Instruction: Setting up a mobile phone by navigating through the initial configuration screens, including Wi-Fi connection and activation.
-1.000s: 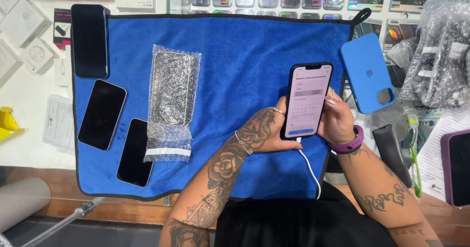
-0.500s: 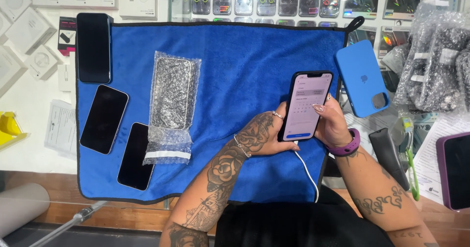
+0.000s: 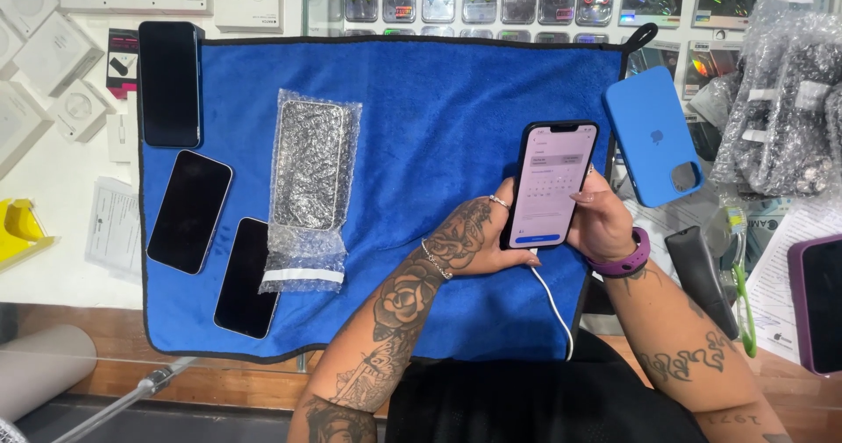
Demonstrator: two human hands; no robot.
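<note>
While both hands meet at about four o'clock on the blue towel [image 3: 421,101], the lit phone [image 3: 553,184] sits raised between them, screen tilted up toward the head camera, presumably so it can be read. Left hand [image 3: 478,241] is curled around the phone's left edge and lower back, a firm grasping grip, ringed finger up along the side. Right hand [image 3: 601,219] cups the right edge, fingers closed on the phone too, thumb lying near the screen's lower part; whether it presses the glass I cannot tell. A white cable [image 3: 553,307] drops from the phone's bottom toward six o'clock, so it hangs slack over the towel.

Forearms come in from the bottom edge, the left angled from seven o'clock, the right from five, wrists bent inward; a purple wristband [image 3: 627,263] rings the right wrist, a thin bracelet the left.

Over at nine o'clock three dark phones [image 3: 189,210] lie face up on the towel, well apart from the hands, and a bubble-wrap pouch [image 3: 309,180] rests just beside them. At two o'clock a blue phone case [image 3: 653,136] lies back up, overlapping the towel's edge, near the right hand but untouched. The worktop [image 3: 61,232] carries papers and boxes around it.
</note>
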